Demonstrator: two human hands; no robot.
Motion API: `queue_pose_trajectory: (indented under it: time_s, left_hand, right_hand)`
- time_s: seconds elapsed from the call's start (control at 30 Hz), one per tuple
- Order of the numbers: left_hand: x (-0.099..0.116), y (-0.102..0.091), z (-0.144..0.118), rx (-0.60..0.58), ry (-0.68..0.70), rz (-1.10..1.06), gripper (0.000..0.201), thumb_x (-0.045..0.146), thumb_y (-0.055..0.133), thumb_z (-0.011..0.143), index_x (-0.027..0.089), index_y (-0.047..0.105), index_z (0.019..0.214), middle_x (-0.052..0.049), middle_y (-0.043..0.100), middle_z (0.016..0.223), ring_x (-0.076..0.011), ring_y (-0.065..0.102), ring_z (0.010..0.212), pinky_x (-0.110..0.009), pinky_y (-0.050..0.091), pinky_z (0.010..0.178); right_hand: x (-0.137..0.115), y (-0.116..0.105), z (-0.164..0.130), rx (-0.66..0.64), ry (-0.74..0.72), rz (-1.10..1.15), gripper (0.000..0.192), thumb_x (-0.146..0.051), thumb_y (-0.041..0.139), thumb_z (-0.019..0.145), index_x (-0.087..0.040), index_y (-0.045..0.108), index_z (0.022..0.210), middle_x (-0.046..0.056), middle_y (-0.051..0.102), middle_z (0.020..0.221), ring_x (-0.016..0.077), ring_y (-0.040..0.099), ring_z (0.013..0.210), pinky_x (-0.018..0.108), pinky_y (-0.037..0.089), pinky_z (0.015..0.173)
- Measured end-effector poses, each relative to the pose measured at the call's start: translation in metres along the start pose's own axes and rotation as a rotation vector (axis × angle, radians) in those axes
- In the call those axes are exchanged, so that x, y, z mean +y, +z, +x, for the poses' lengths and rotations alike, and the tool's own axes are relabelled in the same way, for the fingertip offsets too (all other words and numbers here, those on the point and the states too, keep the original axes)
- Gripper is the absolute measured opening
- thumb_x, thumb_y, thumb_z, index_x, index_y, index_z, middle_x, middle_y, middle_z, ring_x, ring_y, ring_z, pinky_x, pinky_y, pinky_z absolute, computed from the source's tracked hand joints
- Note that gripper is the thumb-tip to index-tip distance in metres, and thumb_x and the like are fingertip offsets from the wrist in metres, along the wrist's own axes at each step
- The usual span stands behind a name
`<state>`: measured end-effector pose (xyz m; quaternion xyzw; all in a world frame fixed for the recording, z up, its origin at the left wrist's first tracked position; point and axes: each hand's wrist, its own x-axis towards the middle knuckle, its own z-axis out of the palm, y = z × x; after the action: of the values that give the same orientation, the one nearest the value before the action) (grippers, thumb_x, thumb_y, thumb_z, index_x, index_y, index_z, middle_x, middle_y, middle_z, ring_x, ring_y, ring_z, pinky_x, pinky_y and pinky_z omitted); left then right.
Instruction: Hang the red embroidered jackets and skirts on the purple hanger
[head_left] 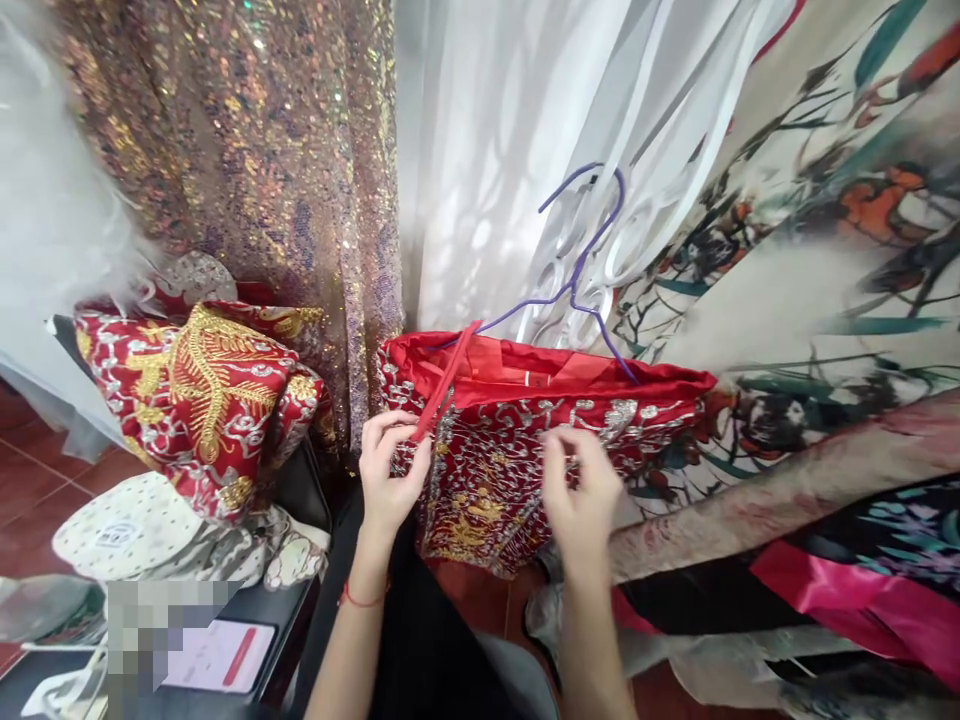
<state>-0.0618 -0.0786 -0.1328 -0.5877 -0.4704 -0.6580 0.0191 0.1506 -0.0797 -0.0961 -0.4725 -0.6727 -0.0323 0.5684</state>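
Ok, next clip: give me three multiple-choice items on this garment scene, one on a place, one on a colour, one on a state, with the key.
1. Where is the folded red and gold garment?
A. left of the hands
B. on the hanger
C. behind the white curtain

2. What colour is the hanger?
A. green
B. purple
C. black

3. What is the left hand doing?
A. hanging free
B. lying flat on the floor
C. pinching a red strap

Key: 1 A, it lies on the dark seat at left. 2 B, its wire is purple against the white curtain. 3 C, fingers close on the strap of the hanging red garment, which the right hand touches.
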Motion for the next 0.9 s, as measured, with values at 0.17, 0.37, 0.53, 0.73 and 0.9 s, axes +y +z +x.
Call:
queue_pose_trajectory:
  time_s: [0.17,0.37,0.53,0.73,0.9]
  left_hand:
    - [-0.015,-0.024,-0.035,-0.078,-0.363,-0.194,0.012,0.034,0.062,0.093,0.023,0.065,0.090,-0.004,0.067,0.094,-0.0187,0.063,0.091,-0.034,0.051,0.088]
    - [-0.015,-0.036,-0.069,-0.087,-0.699,-0.249,0.019,0.042,0.068,0.087,0.023,0.069,0.085,-0.003,0.069,0.087,-0.0184,0.064,0.082,-0.030,0.052,0.080]
    - [-0.023,-0.022,-0.075,-0.037,-0.905,-0.390,0.032,0.052,0.077,0.075,0.021,0.067,0.081,-0.003,0.069,0.086,-0.0170,0.063,0.081,-0.028,0.052,0.079]
    - [-0.036,-0.026,-0.080,-0.214,-1.061,-0.518,0.047,0.065,0.062,0.085,0.018,0.070,0.089,0.003,0.051,0.061,-0.0121,0.047,0.059,-0.025,0.041,0.062]
    - [-0.041,-0.037,-0.082,-0.267,-1.100,-0.493,0.058,0.074,0.060,0.081,0.017,0.070,0.087,-0.001,0.058,0.069,-0.0148,0.055,0.067,-0.028,0.046,0.069]
  right_hand:
    - [-0.027,0.081,-0.031,-0.274,0.399,0.647,0.016,-0.036,0.057,0.097,-0.024,0.060,0.106,0.007,0.071,0.102,0.0190,0.068,0.096,0.035,0.054,0.089]
    - [-0.056,0.113,-0.042,-0.288,0.651,1.185,0.032,-0.046,0.068,0.089,-0.025,0.052,0.108,0.004,0.074,0.101,0.0185,0.073,0.086,0.037,0.056,0.088]
    - [-0.059,0.103,-0.048,-0.198,0.736,1.226,0.026,-0.041,0.070,0.088,-0.025,0.052,0.098,-0.001,0.071,0.086,0.0142,0.068,0.070,0.032,0.055,0.074]
    - [-0.046,0.093,-0.047,-0.202,0.774,1.209,0.022,-0.040,0.069,0.088,-0.025,0.055,0.094,-0.004,0.065,0.077,0.0130,0.062,0.065,0.030,0.053,0.069]
    - [-0.037,0.096,-0.044,-0.205,0.778,1.169,0.022,-0.039,0.074,0.082,-0.024,0.060,0.088,-0.004,0.061,0.074,0.0111,0.058,0.065,0.028,0.051,0.071]
